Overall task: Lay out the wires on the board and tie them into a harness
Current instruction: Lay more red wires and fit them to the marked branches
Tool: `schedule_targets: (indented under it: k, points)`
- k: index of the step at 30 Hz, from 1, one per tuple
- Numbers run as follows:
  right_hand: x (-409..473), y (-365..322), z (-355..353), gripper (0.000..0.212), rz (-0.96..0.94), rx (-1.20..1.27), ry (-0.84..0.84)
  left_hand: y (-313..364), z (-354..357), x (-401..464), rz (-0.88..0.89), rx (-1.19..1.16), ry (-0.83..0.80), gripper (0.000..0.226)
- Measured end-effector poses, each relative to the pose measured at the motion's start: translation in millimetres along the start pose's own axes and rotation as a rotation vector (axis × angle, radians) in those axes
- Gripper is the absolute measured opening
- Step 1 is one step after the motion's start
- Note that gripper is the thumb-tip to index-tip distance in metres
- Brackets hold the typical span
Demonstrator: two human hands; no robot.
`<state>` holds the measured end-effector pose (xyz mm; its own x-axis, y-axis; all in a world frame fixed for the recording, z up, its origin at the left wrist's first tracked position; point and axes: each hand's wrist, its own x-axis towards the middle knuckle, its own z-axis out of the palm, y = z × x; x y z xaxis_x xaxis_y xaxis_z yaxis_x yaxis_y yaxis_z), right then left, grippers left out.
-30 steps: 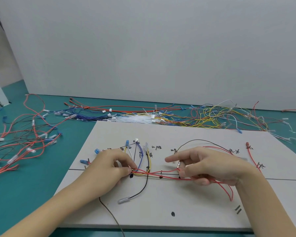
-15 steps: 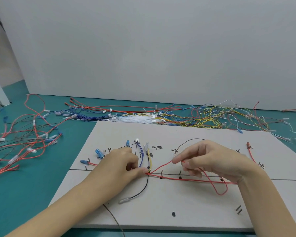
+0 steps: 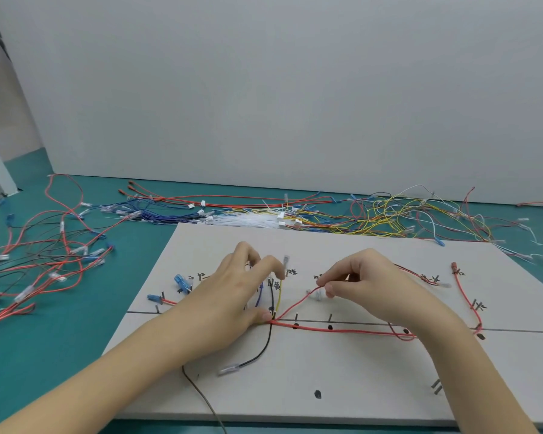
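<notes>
A pale board (image 3: 358, 371) with hand-written marks and a drawn line lies in front of me. Red wires (image 3: 342, 330) run along that line. My left hand (image 3: 232, 296) presses its thumb on the wire junction near a black dot, where a yellow wire (image 3: 279, 296), a blue wire (image 3: 259, 296) and a black wire (image 3: 264, 346) meet; its other fingers are raised. My right hand (image 3: 373, 286) pinches the end of a red wire (image 3: 298, 303) near its clear terminal, lifted above the board.
Tangles of red and black wires (image 3: 44, 261) lie on the teal table at the left. Behind the board lie blue wires, white cable ties (image 3: 248, 219) and a yellow and red heap (image 3: 405, 217). A grey wall stands close behind.
My right hand drew the red wire's free end up and left, pulling the loose loop on the right straighter. My left hand moved its thumb right along the line to the junction and lifted its fingers.
</notes>
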<state>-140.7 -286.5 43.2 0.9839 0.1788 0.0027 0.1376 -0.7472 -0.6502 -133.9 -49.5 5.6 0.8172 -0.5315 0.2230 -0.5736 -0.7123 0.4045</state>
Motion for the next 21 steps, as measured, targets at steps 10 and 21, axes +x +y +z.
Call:
schedule_targets:
  k: [10,21]
  points:
    - [9,-10,7,0.013,-0.127,-0.389,0.046,-14,7,3,0.11,0.212,-0.081,0.051]
    - [27,-36,4,0.017,-0.054,-0.578,-0.119,-25,-3,15,0.009,0.075,-0.26,0.055]
